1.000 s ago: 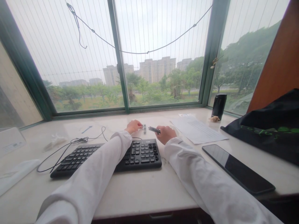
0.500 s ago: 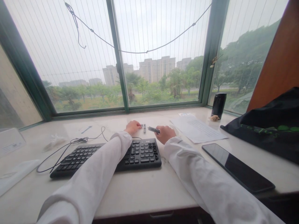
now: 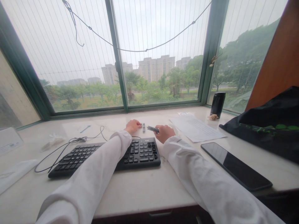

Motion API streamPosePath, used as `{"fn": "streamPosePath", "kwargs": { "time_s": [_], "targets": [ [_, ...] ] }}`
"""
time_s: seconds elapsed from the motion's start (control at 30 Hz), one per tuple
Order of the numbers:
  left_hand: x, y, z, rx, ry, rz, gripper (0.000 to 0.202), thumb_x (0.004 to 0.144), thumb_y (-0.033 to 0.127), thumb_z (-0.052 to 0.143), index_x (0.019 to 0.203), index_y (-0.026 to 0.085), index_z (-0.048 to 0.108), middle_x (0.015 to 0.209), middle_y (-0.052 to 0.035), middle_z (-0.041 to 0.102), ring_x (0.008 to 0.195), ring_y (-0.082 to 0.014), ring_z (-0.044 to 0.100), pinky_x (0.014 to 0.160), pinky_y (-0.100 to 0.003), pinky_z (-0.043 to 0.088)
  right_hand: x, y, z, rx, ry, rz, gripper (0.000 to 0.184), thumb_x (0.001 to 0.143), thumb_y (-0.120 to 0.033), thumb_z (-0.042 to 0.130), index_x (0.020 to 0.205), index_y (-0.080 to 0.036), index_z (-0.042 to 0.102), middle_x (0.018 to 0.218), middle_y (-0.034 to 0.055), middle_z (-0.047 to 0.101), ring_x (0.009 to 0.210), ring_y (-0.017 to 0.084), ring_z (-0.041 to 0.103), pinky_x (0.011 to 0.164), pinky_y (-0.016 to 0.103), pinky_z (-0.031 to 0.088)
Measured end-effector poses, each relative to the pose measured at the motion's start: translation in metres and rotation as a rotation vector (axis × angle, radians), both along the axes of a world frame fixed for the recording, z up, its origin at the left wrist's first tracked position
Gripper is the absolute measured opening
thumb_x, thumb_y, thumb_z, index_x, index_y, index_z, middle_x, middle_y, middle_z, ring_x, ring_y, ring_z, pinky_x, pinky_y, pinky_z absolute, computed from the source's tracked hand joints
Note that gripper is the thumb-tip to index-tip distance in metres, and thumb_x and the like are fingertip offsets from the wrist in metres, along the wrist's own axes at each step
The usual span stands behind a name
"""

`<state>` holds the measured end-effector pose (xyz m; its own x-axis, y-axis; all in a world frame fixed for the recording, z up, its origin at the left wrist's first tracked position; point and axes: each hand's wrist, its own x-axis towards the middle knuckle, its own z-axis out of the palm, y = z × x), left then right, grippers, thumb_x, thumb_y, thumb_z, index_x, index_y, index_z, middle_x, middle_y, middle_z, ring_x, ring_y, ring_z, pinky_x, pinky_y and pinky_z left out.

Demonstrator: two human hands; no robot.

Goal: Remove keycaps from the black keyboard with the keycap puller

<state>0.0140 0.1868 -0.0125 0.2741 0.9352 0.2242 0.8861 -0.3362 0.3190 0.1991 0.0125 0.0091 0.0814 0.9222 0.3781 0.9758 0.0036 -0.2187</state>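
Observation:
My left hand [image 3: 133, 126] rests on the white tabletop behind the keyboard, its fingertips pinched together beside several small grey pieces [image 3: 144, 127] that look like loose keycaps. Whatever sits between those fingertips is too small to make out. To the right, my right hand [image 3: 164, 133] is wrapped round a slim dark grey tool [image 3: 153, 129] whose tip points left at the small pieces. Its exact kind is unclear. The black keyboard [image 3: 144, 159] lies in front of both hands, partly covered by my left sleeve. Keycaps are off in several spots along its right side.
Left of the hands are a cable [image 3: 74, 140], a crumpled plastic bag [image 3: 52, 141] and a thin blue stick [image 3: 85, 128]. Printed paper [image 3: 196, 127], a phone [image 3: 234, 165], a black can [image 3: 217, 104] and a black bag [image 3: 261, 127] lie right. Windows stand behind.
The view has shifted very slightly. Both hands keep nearly the same place and grip.

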Motion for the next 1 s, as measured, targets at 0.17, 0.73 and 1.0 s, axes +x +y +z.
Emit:
{"fn": "streamPosePath", "kwargs": {
  "time_s": [0.17,0.73,1.0],
  "targets": [
    [-0.001,0.000,0.000,-0.009,0.002,0.012,0.029,0.074,0.043,0.070,0.100,0.030,0.074,0.098,-0.0010,0.073,0.089,-0.0180,0.066,0.078,-0.025,0.047,0.000,0.000,0.000,-0.021,0.002,0.002,0.027,0.085,-0.036,0.045,0.090,-0.028,0.071,0.083,0.0062,0.069,0.075,0.021,0.064,0.063,0.029,0.039],
    [-0.002,-0.003,0.004,-0.027,0.002,0.028,0.027,0.073,0.042,0.071,0.097,0.030,0.074,0.099,-0.0005,0.074,0.092,-0.0180,0.066,0.080,-0.025,0.047,0.001,0.000,0.001,-0.035,0.005,0.017,0.025,0.085,-0.036,0.048,0.089,-0.027,0.071,0.083,0.0053,0.070,0.074,0.019,0.063,0.060,0.028,0.037],
    [-0.001,-0.013,0.010,-0.036,0.006,0.031,0.033,0.072,0.049,0.072,0.098,0.029,0.074,0.103,-0.0028,0.073,0.097,-0.0193,0.065,0.083,-0.024,0.047,0.001,0.000,0.001,-0.036,0.006,0.014,0.027,0.086,-0.037,0.047,0.091,-0.027,0.072,0.085,0.0059,0.070,0.077,0.020,0.063,0.064,0.028,0.039]
  ]
}}
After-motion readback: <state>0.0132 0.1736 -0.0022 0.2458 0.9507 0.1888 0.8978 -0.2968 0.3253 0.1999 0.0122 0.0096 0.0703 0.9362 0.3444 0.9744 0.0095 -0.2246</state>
